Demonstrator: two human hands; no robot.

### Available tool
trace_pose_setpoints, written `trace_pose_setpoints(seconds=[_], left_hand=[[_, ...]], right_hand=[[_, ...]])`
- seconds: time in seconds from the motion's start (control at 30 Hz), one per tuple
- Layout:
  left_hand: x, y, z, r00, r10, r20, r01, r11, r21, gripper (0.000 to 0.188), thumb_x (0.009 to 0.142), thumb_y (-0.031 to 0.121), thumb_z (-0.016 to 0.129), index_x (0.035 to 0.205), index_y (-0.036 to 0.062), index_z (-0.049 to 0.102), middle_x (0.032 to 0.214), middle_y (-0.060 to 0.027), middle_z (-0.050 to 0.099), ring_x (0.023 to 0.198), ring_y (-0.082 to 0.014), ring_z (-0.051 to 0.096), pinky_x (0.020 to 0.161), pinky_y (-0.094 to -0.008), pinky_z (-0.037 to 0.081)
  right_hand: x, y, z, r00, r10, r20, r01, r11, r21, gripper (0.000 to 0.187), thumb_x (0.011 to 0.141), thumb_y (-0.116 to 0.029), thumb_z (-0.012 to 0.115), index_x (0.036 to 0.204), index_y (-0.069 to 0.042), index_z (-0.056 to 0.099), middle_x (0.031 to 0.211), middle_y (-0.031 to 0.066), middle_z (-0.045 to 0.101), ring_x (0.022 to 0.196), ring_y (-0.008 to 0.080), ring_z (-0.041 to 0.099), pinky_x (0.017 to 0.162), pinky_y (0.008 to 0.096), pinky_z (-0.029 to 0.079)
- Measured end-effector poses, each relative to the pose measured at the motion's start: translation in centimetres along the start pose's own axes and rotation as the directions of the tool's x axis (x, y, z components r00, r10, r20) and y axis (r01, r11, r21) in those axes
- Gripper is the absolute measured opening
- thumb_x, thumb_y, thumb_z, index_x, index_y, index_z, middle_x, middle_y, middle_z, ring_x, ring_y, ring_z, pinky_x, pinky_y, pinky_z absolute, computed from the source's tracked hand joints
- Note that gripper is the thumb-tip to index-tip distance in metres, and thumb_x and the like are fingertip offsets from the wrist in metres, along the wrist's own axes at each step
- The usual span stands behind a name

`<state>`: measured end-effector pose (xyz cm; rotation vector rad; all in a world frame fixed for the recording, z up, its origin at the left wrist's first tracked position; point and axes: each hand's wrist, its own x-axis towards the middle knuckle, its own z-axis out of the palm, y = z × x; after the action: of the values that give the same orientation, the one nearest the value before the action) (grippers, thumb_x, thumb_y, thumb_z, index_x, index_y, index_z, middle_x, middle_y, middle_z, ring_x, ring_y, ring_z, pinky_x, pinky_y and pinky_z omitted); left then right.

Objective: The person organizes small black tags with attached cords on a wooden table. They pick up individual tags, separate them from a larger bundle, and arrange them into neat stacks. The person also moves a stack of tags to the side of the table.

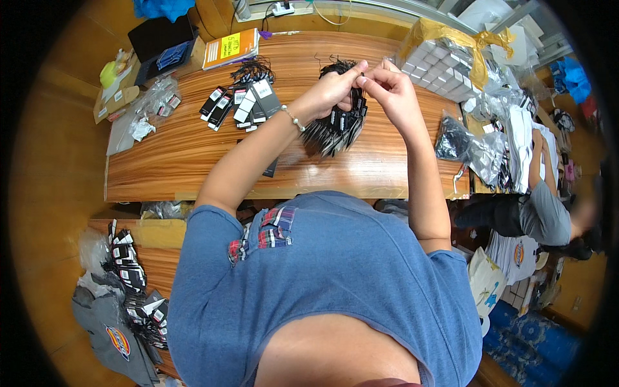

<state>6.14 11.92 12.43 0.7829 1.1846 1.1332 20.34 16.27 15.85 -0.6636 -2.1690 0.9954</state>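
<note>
Over the far middle of the wooden table (380, 171), my two hands meet fingertip to fingertip. My left hand (332, 93) has a bracelet at its wrist and is closed on a bundle of black cords (335, 132); the strands spread out below the palm, and some loops show beyond the knuckles. Thumb and forefinger of my right hand (390, 90) pinch together beside the left thumb. What sits in that pinch is too small to make out. To the left lies a pile of black and white hang tags (251, 106) with black strings.
Stacked white small boxes (438, 68) under yellow tape stand at the far right. Bagged black items (454, 138) lie at the right edge. Notebooks (232, 48), a laptop (161, 39) and plastic bags (155, 106) occupy the far left. Another person (548, 213) works at right.
</note>
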Motion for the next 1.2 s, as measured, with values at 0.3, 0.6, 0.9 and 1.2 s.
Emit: trace_pose_setpoints(seconds=[0.3, 0.6, 0.9, 1.2], left_hand=[[-0.6, -1.4, 2.1, 0.991, -0.031, 0.132, 0.041, 0.996, -0.074, 0.045, 0.087, 0.052, 0.036, 0.074, 0.0104, 0.045, 0.059, 0.0032, 0.038, 0.038, -0.0040, 0.021, 0.036, -0.0190, 0.017], [-0.2, -2.7, 2.5, 0.975, -0.034, 0.220, 0.064, 0.989, -0.132, 0.050, 0.081, 0.060, 0.039, 0.065, 0.0127, 0.045, 0.054, 0.0068, 0.034, 0.038, -0.0030, 0.020, 0.037, -0.0186, 0.017], [0.3, -4.3, 2.3, 0.963, -0.061, 0.263, -0.002, 0.973, 0.231, 0.052, 0.075, 0.061, 0.051, 0.055, 0.0133, 0.047, 0.053, 0.0053, 0.037, 0.043, -0.0047, 0.028, 0.041, -0.0187, 0.025], [0.6, -3.8, 1.3, 0.977, -0.035, 0.209, 0.047, 0.998, -0.052, 0.044, 0.089, 0.043, 0.040, 0.055, 0.0159, 0.035, 0.049, 0.0098, 0.023, 0.038, -0.0019, 0.017, 0.035, -0.0169, 0.015]], right_hand=[[-1.8, 3.7, -0.1, 0.976, 0.212, 0.055, -0.214, 0.870, 0.445, 0.016, 0.075, -0.015, 0.058, 0.070, -0.001, 0.064, 0.069, 0.0031, 0.056, 0.073, 0.0119, 0.050, 0.068, 0.0237, 0.038], [-3.1, 6.1, 0.4, 0.904, 0.261, 0.338, -0.358, 0.032, 0.933, 0.017, 0.084, -0.014, 0.051, 0.086, 0.002, 0.056, 0.076, 0.0081, 0.058, 0.066, 0.0229, 0.059, 0.072, 0.0331, 0.048], [-0.8, 5.1, -1.7, 0.903, 0.328, 0.277, -0.428, 0.737, 0.524, 0.019, 0.084, -0.016, 0.052, 0.094, 0.000, 0.057, 0.071, -0.0013, 0.051, 0.062, 0.0070, 0.042, 0.062, 0.0200, 0.039], [-2.8, 7.0, 0.3, 0.910, -0.080, -0.406, 0.077, 0.997, -0.023, 0.015, 0.076, -0.013, 0.061, 0.082, 0.000, 0.057, 0.073, 0.0060, 0.054, 0.069, 0.0153, 0.051, 0.064, 0.0260, 0.041]])
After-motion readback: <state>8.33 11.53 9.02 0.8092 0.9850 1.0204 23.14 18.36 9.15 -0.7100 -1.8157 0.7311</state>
